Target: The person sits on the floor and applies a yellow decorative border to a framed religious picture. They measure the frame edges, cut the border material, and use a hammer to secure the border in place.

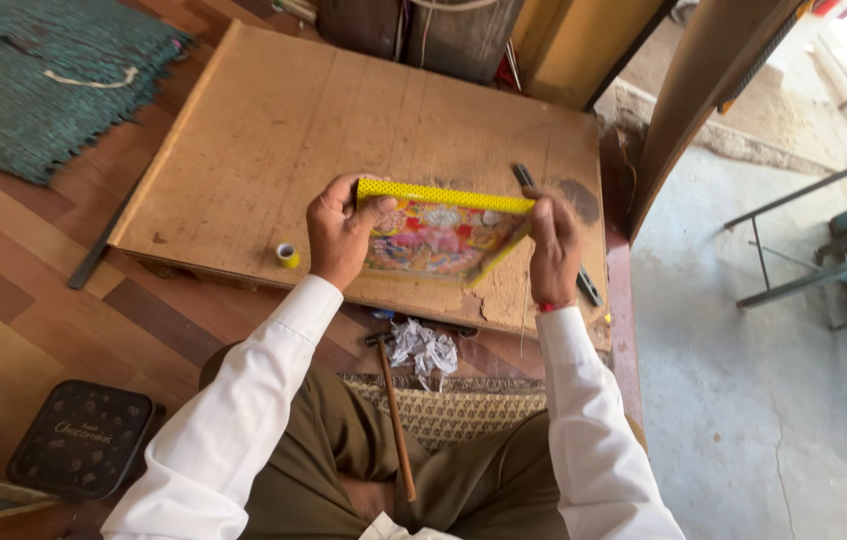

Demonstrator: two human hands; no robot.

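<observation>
Both hands are gripping the yellow-framed picture between them above the wooden board (273,150): left hand (338,235) pinching one corner, right hand (553,250) the other. Probably checking frame fit; hammer (395,415) lying near the lap.

A worn wooden desk (273,140) lay on the patterned wood-look floor (33,300). A green woven mat (33,70) lay far left. On the right, sunlit grey concrete (743,400) carried a metal frame (803,250).

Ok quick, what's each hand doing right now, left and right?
Left hand: closed on the left end of the yellow-framed picture.
Right hand: closed on the picture's right end, held above the wooden board.
</observation>
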